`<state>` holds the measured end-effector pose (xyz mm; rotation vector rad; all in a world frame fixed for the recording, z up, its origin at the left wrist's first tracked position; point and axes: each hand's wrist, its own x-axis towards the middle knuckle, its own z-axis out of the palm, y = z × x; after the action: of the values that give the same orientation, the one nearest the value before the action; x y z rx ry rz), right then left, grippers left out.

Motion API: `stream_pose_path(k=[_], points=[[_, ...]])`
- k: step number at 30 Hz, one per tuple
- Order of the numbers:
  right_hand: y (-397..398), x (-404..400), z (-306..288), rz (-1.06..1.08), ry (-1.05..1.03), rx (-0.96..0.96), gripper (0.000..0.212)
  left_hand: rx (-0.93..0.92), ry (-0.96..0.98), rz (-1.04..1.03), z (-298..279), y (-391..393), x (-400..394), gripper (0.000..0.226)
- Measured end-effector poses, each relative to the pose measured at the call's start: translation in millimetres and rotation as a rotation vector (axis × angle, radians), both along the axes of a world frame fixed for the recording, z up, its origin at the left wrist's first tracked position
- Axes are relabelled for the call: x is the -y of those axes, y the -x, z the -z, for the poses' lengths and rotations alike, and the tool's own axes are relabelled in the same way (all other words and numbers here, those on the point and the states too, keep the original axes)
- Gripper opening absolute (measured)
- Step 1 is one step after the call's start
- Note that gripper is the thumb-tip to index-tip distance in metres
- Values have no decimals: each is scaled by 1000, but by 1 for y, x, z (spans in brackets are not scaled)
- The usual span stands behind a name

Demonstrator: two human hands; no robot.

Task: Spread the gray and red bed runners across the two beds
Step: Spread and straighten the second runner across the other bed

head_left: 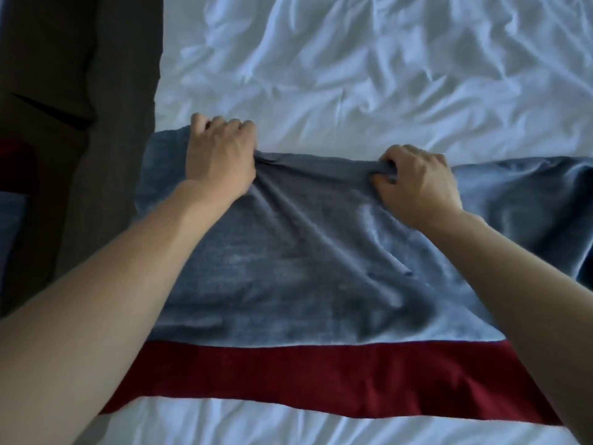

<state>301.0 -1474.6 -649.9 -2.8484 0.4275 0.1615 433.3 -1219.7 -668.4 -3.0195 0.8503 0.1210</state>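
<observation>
A gray and red bed runner (288,261) lies across the white bed (369,75), gray part farther from me, red band (305,377) nearer. My left hand (221,155) grips the gray far edge near the bed's left side. My right hand (417,184) pinches a bunched fold of the same far edge, to the right. The fabric between the hands is creased and pulled taut. The runner carries on to the right beyond the frame.
Dark floor (80,91) runs along the bed's left side. At the far left edge a strip of red and blue-gray fabric (12,187) shows, perhaps on a second bed. Rumpled white duvet fills the area beyond the runner.
</observation>
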Motion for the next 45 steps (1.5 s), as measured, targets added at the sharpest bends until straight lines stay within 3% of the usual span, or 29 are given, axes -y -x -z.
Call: stream_pose_path(k=[7, 11, 17, 22, 30, 36, 45], points=[[1, -35, 5, -97, -10, 0, 35, -82, 94, 171, -1, 28, 38, 21], [-14, -44, 3, -120, -41, 4, 43, -30, 127, 117, 7, 25, 30, 12], [-56, -95, 5, -261, -91, 7, 34, 18, 124, -6, 5, 8, -30, 15], [-93, -158, 11, -367, -106, 51, 15, 14, 69, -85, 6, -10, -86, 11], [-136, -205, 21, -335, -49, 70, 18, -18, 173, -175, 9, -43, -120, 17], [-124, -195, 15, -341, 27, 161, 36, 46, 257, -221, 9, -19, -117, 44], [-3, -177, -5, -382, 43, 297, 27, 35, 292, -163, -16, 104, -106, 28]])
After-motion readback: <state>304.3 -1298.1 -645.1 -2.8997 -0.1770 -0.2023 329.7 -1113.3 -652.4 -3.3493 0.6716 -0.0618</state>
